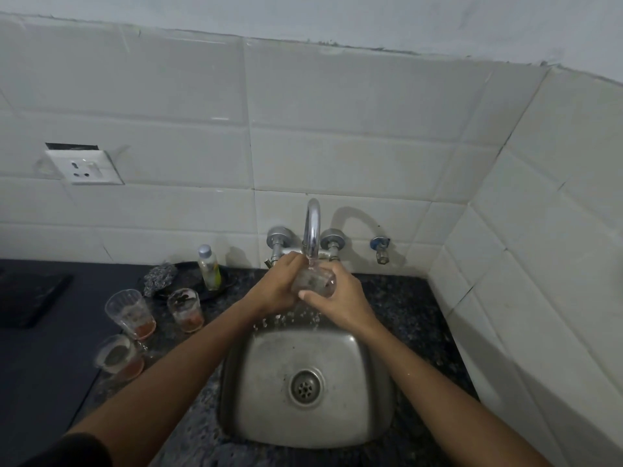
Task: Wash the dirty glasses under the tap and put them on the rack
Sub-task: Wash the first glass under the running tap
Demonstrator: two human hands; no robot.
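A clear glass lies on its side under the chrome tap, with water running onto it and splashing down. My left hand grips its left end and my right hand holds its right end, fingers curled round it. Both hands are above the back edge of the steel sink. Three dirty glasses with orange residue stand on the counter to the left: a tall one, a short one and a nearer one. No rack is in view.
A small bottle and a steel scrubber sit on a dark plate behind the dirty glasses. A black slab lies at the far left. White tiled walls close the back and right. A wall socket is at upper left.
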